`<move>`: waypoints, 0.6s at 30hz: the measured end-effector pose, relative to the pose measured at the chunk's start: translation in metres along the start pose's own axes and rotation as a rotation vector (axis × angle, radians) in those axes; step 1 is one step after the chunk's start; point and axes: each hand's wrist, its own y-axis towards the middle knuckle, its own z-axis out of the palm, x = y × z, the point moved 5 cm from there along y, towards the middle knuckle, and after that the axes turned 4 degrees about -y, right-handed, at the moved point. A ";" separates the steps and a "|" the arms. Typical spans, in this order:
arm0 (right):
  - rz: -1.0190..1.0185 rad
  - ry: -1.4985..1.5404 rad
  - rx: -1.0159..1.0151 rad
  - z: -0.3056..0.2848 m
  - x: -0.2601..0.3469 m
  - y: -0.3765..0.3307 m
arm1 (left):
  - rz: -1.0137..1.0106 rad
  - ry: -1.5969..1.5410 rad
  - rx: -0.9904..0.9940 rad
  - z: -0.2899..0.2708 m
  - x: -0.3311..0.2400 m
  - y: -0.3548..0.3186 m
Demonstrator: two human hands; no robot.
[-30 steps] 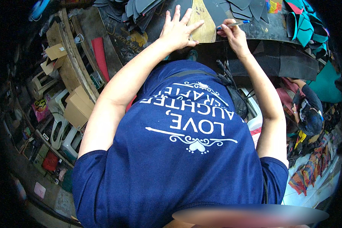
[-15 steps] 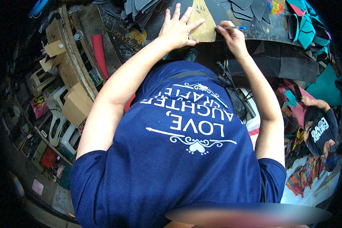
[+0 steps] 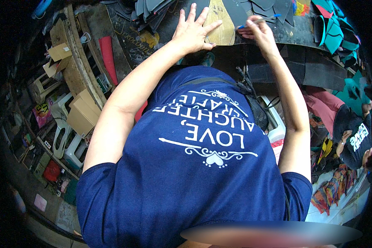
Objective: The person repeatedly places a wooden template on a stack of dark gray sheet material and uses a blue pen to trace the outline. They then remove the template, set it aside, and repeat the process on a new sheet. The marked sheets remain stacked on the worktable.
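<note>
My left hand [image 3: 193, 31] lies with fingers spread over the left side of a tan, paddle-shaped template [image 3: 224, 31] at the top of the view. A dark grey sheet [image 3: 234, 12] shows along the template's right edge. In my right hand [image 3: 258, 33] a blue-tipped pen [image 3: 268, 19] is gripped, just right of the template. Its blue end by my fingers appears slightly off the template's edge; whether it touches the sheet I cannot tell.
Stacked dark grey cut pieces [image 3: 149, 11] sit left of the template, with more grey pieces [image 3: 273, 9] to the right. Teal cut pieces [image 3: 334, 39] pile at the far right. A co-worker [image 3: 353, 138] in a dark shirt is on the right. Cardboard [image 3: 83, 113] and plastic chairs [image 3: 62, 134] stand left.
My right hand with the pen has shifted slightly right and up, away from the template's edge. My left hand stays put. The co-worker has moved to the right.
</note>
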 end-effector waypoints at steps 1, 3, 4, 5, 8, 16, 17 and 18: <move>-0.021 -0.021 -0.044 -0.005 0.002 -0.001 | 0.016 0.007 -0.028 -0.003 0.000 0.000; -0.041 -0.141 -0.034 -0.005 0.002 -0.004 | 0.044 0.016 -0.080 -0.004 -0.002 0.000; -0.115 -0.267 0.026 0.002 0.003 -0.008 | 0.036 -0.002 -0.059 -0.003 -0.001 0.000; -0.110 -0.407 0.044 0.006 0.000 -0.010 | 0.029 -0.018 -0.040 -0.001 0.000 0.001; -0.282 -0.536 0.092 0.016 0.001 -0.020 | 0.041 -0.014 -0.079 0.001 0.002 0.001; -0.261 -0.194 -0.010 0.013 0.000 -0.019 | 0.054 -0.065 -0.108 0.002 0.004 0.001; -0.350 -0.383 0.053 0.019 0.003 -0.023 | 0.057 -0.071 -0.127 0.002 0.004 0.000; -0.403 -0.573 0.102 0.022 0.004 -0.027 | 0.065 -0.073 -0.149 0.001 0.003 0.000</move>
